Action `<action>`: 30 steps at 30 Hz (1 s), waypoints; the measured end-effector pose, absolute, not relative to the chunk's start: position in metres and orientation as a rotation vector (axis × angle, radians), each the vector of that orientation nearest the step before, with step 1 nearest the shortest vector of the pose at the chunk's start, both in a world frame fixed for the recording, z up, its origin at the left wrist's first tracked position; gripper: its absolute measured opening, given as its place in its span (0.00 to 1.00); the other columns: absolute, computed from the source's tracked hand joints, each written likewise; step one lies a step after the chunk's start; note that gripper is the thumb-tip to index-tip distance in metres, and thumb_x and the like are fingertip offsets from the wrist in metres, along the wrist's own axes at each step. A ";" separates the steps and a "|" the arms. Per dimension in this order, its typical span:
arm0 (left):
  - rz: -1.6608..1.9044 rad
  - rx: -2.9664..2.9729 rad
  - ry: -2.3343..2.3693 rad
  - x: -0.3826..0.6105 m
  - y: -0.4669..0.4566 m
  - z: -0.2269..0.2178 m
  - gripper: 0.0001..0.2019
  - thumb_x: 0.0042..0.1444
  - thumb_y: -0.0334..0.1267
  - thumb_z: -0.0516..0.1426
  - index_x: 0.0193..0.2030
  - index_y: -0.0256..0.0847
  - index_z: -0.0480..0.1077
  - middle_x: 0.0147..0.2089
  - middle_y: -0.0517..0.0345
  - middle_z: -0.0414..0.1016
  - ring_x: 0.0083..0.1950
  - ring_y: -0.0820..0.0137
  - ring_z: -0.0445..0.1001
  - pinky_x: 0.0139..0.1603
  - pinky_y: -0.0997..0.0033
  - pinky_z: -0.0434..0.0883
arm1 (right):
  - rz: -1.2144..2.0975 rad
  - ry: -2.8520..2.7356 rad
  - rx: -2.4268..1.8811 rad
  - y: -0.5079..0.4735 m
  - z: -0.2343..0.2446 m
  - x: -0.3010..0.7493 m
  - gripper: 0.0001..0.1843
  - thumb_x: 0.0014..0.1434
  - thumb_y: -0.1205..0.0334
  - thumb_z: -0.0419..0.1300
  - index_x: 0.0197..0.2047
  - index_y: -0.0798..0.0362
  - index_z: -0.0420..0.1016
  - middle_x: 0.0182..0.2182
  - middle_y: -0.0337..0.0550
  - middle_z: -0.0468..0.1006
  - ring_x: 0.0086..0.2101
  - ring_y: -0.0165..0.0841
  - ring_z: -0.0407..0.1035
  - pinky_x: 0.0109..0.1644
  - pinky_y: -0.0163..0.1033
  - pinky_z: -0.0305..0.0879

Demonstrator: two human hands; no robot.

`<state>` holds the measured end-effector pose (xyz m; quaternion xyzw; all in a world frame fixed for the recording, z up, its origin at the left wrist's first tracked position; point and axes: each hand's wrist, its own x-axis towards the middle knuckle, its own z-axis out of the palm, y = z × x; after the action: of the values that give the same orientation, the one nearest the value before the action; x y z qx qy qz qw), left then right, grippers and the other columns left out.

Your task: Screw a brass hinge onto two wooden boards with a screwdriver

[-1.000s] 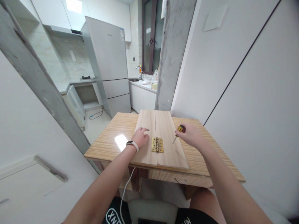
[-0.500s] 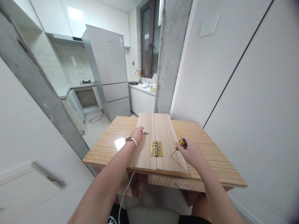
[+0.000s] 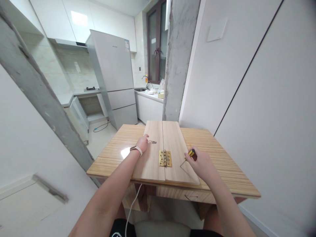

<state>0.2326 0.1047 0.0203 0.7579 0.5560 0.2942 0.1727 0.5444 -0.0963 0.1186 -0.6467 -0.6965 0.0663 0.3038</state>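
Note:
Two pale wooden boards (image 3: 150,168) lie side by side on the table, and a brass hinge (image 3: 165,158) spans the seam between them. My left hand (image 3: 142,143), wearing a wristband, is over the left board with its fingertips pinched on what looks like a small screw. Just right of those fingers lies a little pile of screws (image 3: 154,142). In my right hand (image 3: 201,162) is a yellow-and-black screwdriver (image 3: 191,152), gripped by the handle. Its shaft slants down to the left, with the tip close to the right board; whether it touches I cannot tell.
The striped wooden table (image 3: 222,164) extends beyond the boards on both sides. A white cable (image 3: 133,200) hangs at its front edge, left of the drawer (image 3: 177,193). Behind stand a grey fridge (image 3: 112,65), a sink counter (image 3: 149,105) and a bare concrete pillar (image 3: 179,59).
My left hand has drawn back slightly left from the screws, its fingertips now pinched. My right hand keeps the screwdriver in nearly the same place. The camera view has shifted a little.

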 end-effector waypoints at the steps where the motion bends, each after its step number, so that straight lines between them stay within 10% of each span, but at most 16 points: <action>1: 0.842 2.143 1.575 0.231 0.102 0.021 0.18 0.61 0.25 0.53 0.57 0.40 0.69 0.37 0.55 0.77 0.43 0.66 0.75 0.49 0.68 0.71 | 0.182 -1.844 -1.712 -0.097 0.119 0.544 0.13 0.67 0.51 0.54 0.33 0.48 0.66 0.23 0.38 0.71 0.26 0.36 0.65 0.33 0.40 0.52; 12: 0.910 1.928 1.224 0.241 0.053 0.032 0.15 0.68 0.36 0.49 0.53 0.43 0.74 0.26 0.64 0.65 0.26 0.71 0.61 0.32 0.73 0.64 | 0.207 -1.855 -1.720 -0.099 0.120 0.542 0.12 0.67 0.51 0.54 0.35 0.48 0.67 0.23 0.38 0.72 0.26 0.36 0.67 0.33 0.40 0.53; 30: 0.894 2.185 1.164 0.277 0.013 0.029 0.09 0.61 0.29 0.57 0.43 0.42 0.77 0.41 0.55 0.83 0.43 0.64 0.80 0.47 0.65 0.76 | 0.174 -1.895 -1.712 -0.101 0.117 0.541 0.12 0.68 0.50 0.54 0.36 0.48 0.68 0.25 0.40 0.73 0.28 0.38 0.68 0.34 0.41 0.54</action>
<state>0.2770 0.0130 0.0286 0.8034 0.4279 0.3287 0.2520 0.5408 -0.1006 0.1173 -0.6407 -0.7093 0.0651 0.2868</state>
